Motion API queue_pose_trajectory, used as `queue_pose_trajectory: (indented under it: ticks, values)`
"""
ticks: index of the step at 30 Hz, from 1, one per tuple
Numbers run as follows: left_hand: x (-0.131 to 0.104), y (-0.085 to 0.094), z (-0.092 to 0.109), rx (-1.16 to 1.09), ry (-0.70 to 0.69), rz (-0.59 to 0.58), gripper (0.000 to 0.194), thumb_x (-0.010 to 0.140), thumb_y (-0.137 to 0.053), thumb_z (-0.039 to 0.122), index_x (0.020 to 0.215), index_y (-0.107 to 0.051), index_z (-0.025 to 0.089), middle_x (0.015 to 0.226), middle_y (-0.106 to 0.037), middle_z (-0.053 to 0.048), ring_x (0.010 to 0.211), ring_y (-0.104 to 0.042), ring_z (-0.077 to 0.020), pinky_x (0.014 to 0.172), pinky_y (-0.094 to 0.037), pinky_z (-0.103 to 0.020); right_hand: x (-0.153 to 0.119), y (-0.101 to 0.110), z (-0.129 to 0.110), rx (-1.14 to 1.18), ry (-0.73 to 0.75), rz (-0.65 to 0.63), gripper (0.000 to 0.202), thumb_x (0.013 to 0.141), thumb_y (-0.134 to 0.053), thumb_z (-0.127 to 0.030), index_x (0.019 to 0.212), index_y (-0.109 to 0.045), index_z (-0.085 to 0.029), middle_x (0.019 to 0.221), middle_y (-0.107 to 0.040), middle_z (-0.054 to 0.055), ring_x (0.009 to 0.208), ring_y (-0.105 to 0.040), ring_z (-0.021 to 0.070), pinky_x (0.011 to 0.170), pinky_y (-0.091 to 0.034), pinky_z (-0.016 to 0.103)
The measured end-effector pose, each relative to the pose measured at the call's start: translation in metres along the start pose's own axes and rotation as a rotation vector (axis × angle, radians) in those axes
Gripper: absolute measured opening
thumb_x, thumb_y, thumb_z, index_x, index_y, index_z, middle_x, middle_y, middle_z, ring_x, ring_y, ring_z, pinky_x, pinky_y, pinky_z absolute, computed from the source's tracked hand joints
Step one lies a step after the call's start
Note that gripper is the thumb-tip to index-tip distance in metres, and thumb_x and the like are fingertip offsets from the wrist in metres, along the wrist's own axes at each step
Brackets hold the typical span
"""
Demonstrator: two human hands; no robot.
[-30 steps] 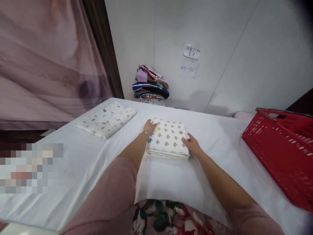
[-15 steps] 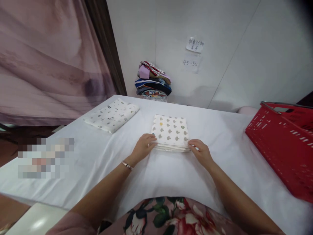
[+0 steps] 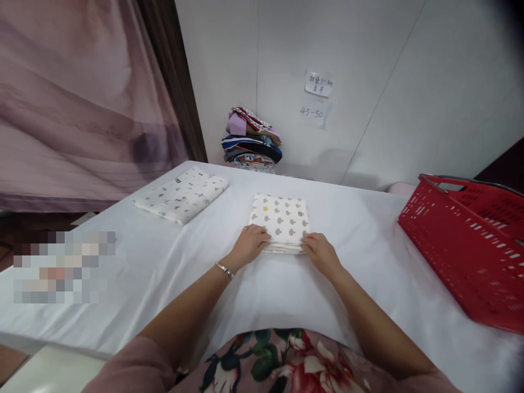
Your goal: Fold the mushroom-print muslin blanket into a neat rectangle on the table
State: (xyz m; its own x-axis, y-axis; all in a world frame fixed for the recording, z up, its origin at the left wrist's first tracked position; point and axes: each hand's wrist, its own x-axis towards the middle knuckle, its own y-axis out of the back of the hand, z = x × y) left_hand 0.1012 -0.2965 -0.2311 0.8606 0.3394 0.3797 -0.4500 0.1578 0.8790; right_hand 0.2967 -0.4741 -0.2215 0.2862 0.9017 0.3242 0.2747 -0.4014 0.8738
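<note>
The view looks forward and down from the person's head; the table point(image 3: 360, 218) lies near, the wall point(image 3: 368, 60) beyond.

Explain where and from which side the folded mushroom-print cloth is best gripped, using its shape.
Probably at its two near corners, from the near side. The folded cloth lies flat on the table, and its layered near edge faces the person, so the layers could likely be pinched together there. The left hand touches near the left corner, the right hand near the right.
</note>
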Motion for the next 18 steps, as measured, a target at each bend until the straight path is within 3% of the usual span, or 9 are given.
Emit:
queue_pose_trajectory:
  ticks: [6, 13, 18]
  values:
    - [0.005, 0.004, -0.006, -0.005, -0.054, -0.057, 0.015, 0.085, -0.052, 0.025, 0.091, -0.066, 0.024, 0.095, -0.062, -0.004, 0.094, -0.053, -0.0199, 0.084, -0.038, -0.037, -0.004, -0.009, 0.005, 0.137, 0.066, 0.175, 0.026, 0.092, -0.04, -0.029, 0.097, -0.065, -0.022, 0.096, -0.062, 0.008, 0.093, -0.053, 0.021, 0.081, -0.047, 0.036]
    - [0.009, 0.008, 0.004, 0.081, -0.118, -0.035, 0.023, 0.091, -0.041, 0.021, 0.081, -0.061, 0.019, 0.084, -0.06, -0.006, 0.085, -0.052, -0.019, 0.077, -0.039, -0.034, -0.007, -0.01, 0.006, 0.103, 0.074, 0.118, 0.026, 0.092, -0.041, -0.031, 0.101, -0.065, -0.024, 0.096, -0.061, 0.007, 0.093, -0.052, 0.0222, 0.079, -0.047, 0.037]
    - [0.001, 0.004, 0.004, 0.154, -0.145, 0.001, 0.024, 0.091, -0.036, 0.016, 0.082, -0.058, 0.017, 0.086, -0.059, -0.006, 0.084, -0.05, -0.0184, 0.076, -0.039, -0.034, -0.008, -0.011, 0.005, 0.119, 0.079, 0.151, 0.025, 0.091, -0.042, -0.028, 0.096, -0.066, -0.024, 0.09, -0.06, 0.006, 0.089, -0.052, 0.0205, 0.077, -0.047, 0.034]
